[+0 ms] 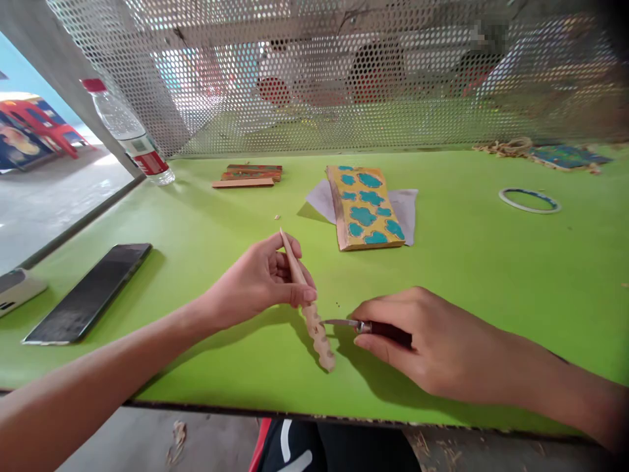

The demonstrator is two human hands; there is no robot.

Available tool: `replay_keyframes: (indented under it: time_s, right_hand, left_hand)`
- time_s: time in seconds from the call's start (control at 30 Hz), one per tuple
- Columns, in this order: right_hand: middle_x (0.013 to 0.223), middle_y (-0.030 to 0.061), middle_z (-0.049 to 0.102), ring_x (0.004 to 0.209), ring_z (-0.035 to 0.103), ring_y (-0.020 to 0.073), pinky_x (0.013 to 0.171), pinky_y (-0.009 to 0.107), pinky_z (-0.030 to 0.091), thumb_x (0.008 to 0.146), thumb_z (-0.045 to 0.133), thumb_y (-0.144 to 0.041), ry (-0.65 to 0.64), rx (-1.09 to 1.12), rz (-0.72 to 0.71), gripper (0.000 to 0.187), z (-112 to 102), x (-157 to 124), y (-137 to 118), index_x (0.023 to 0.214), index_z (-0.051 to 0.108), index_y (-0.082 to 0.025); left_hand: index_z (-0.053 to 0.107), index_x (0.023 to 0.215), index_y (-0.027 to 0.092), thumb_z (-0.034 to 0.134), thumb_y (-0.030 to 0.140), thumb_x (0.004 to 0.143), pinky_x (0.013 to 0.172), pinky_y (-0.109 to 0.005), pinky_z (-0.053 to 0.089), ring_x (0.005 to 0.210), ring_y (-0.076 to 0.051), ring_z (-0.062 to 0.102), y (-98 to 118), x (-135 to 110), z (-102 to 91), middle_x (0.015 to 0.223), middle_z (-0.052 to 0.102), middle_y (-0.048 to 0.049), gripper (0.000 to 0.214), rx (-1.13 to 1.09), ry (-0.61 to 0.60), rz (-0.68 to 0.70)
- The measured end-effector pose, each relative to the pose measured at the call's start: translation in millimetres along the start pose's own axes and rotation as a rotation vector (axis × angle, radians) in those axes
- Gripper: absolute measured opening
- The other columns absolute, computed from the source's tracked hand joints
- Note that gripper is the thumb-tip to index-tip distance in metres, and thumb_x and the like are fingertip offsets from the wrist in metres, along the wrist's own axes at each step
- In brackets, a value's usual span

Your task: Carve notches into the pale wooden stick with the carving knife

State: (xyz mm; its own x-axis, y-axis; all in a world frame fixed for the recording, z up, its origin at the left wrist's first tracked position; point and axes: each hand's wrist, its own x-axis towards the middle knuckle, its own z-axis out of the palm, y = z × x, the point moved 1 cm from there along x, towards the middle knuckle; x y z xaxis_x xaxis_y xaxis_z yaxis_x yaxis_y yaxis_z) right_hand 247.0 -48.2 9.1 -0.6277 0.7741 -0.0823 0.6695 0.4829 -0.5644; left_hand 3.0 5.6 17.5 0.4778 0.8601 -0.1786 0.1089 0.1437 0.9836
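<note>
My left hand (260, 278) pinches a thin pale wooden strip (314, 328) between thumb and fingers, its pointed end up and its scalloped end resting near the table. My right hand (417, 341) grips a craft knife (354, 323) with a dark handle and a short metal blade. The blade tip is close beside the scalloped edge, and I cannot tell whether they touch. A few small wood crumbs lie near the blade on the green table (466, 282).
A painted wooden block (363, 206) lies on grey paper (405, 213), with painted wooden strips (248, 176) behind it. A plastic bottle (130, 128) and phone (88, 294) stand left; a ring (529, 200) and twine (501, 147) lie right. A perforated metal screen (314, 59) rises behind.
</note>
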Motion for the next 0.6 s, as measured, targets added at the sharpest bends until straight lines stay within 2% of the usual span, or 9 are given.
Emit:
replay_keyframes:
  time_s: [0.23, 0.4, 0.6]
  right_hand:
    - [0.074, -0.0018, 0.065, 0.063, 0.056, 0.0148, 0.059, 0.031, 0.032, 0.104, 0.049, -0.030, 0.022, -0.053, 0.034, 0.021, -6.1, -7.7, 0.6, 0.091, 0.065, -0.024]
    - [0.076, -0.0026, 0.067, 0.066, 0.060, 0.0169, 0.059, 0.035, 0.028, 0.104, 0.048, -0.029, 0.038, -0.147, 0.030, 0.019, -1.8, -8.4, 2.5, 0.093, 0.064, -0.026]
    - [0.074, -0.0015, 0.064, 0.058, 0.060, 0.0185, 0.057, 0.037, 0.027, 0.100, 0.050, -0.018, 0.216, -0.347, -0.108, 0.015, 8.7, -17.0, -4.7, 0.092, 0.062, -0.024]
  left_hand:
    - [0.038, 0.099, 0.023, 0.082, 0.024, 0.080, 0.056, -0.024, 0.059, 0.063, -0.016, 0.073, -1.3, -7.9, 14.7, 0.075, 0.077, 0.0013, 0.048, 0.118, 0.245, 0.082]
    - [0.038, 0.099, 0.024, 0.082, 0.030, 0.079, 0.047, -0.023, 0.054, 0.054, -0.016, 0.069, 4.2, -16.9, 20.8, 0.066, 0.074, 0.0040, 0.049, 0.310, 0.347, 0.130]
    - [0.037, 0.096, 0.026, 0.080, 0.031, 0.080, 0.041, -0.020, 0.044, 0.045, -0.012, 0.061, 4.2, -23.2, 25.7, 0.058, 0.069, 0.0079, 0.046, 0.440, 0.408, 0.194]
